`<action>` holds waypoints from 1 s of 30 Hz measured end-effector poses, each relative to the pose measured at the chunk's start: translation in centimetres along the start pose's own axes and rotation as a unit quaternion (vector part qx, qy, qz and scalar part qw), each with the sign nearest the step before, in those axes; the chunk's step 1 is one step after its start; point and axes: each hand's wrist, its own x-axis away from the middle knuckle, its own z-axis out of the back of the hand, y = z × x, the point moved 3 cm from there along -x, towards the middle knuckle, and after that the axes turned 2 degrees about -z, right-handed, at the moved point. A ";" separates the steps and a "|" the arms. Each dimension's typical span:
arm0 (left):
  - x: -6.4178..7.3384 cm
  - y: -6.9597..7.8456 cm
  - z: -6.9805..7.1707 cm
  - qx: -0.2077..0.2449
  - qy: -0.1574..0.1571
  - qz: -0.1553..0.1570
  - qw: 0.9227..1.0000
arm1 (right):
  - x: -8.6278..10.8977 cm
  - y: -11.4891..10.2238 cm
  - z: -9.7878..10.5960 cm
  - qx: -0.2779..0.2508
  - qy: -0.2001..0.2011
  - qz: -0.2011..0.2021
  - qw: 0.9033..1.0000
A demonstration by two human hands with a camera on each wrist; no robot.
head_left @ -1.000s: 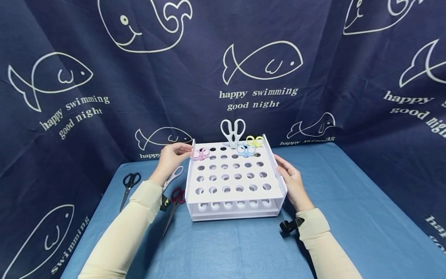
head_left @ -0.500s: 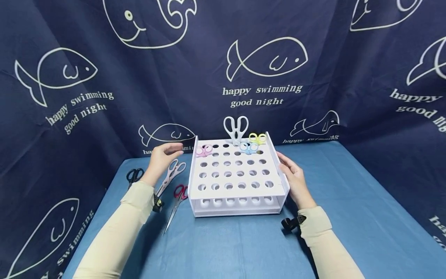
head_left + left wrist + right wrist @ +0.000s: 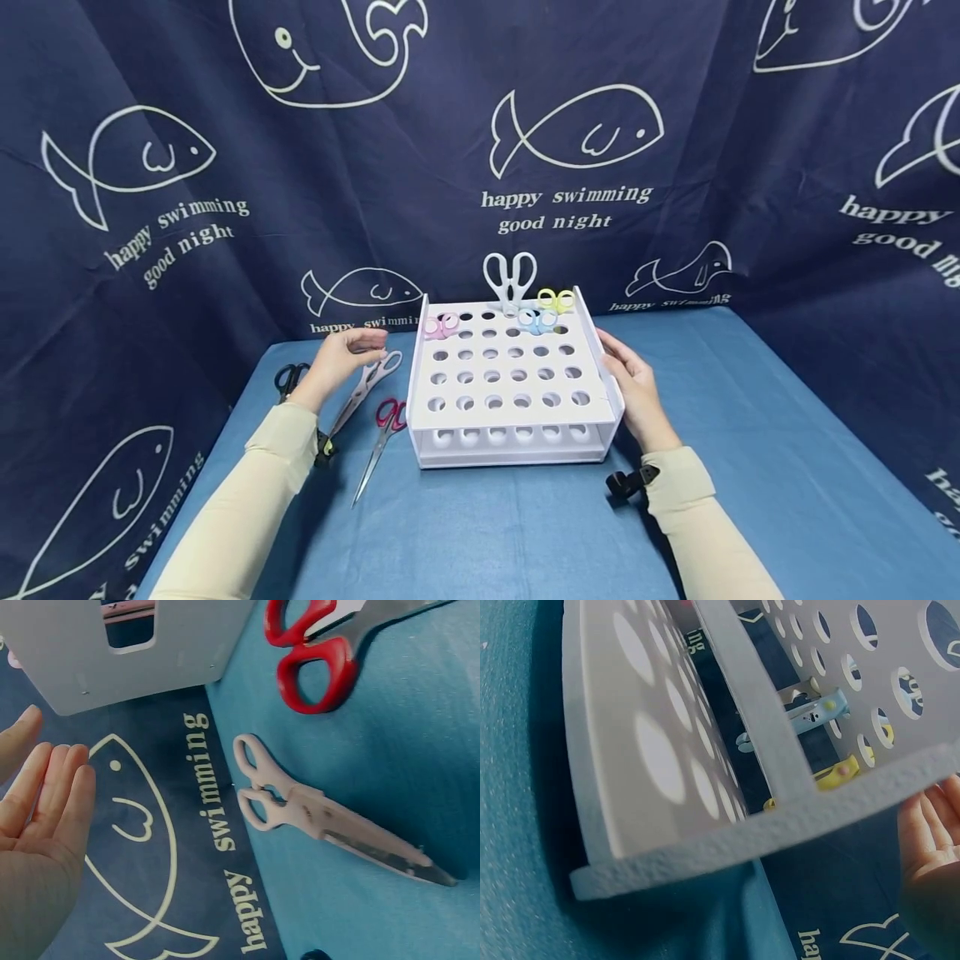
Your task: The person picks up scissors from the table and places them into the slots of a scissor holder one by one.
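My left hand [image 3: 337, 362] is off the white holed rack [image 3: 502, 379], fingers extended and holding nothing, above the pale pink scissors [image 3: 363, 387]. In the left wrist view those pale pink scissors [image 3: 330, 814] lie on the cloth, beside the red-handled scissors [image 3: 330, 656]. My right hand [image 3: 633, 392] rests against the rack's right side panel; in the right wrist view its fingers [image 3: 930, 817] lie along the panel edge. Standing in the rack's back holes are pink scissors [image 3: 441, 326], large pale scissors [image 3: 510, 283], light blue scissors [image 3: 537, 321] and yellow scissors [image 3: 556, 300].
Black-handled scissors [image 3: 289, 379] lie at the left, partly hidden by my left forearm. Red-handled scissors [image 3: 382, 437] lie beside the rack's left wall. Blue cloth [image 3: 765, 433] covers the table, and a dark fish-print curtain [image 3: 420, 192] hangs behind and at the sides.
My left hand has let go of the pink scissors in the rack's back left and moved left and slightly down. My right hand stays at the rack's side. The view has shifted slightly.
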 end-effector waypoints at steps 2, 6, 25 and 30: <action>0.1 -0.3 0.0 0.005 -0.001 0.002 1.000 | 0.0 0.0 0.0 -0.001 0.001 0.000 1.000; 0.2 -0.9 0.0 0.002 -0.003 0.007 1.000 | 0.0 0.1 0.0 -0.002 0.002 -0.003 1.000; 1.9 -3.5 -1.8 -0.004 -0.065 0.015 0.998 | 0.0 0.0 0.0 0.000 0.002 0.003 1.000; 2.1 -4.1 -2.1 -0.012 -0.067 0.018 0.998 | 0.1 0.0 -0.1 -0.002 0.002 0.001 1.000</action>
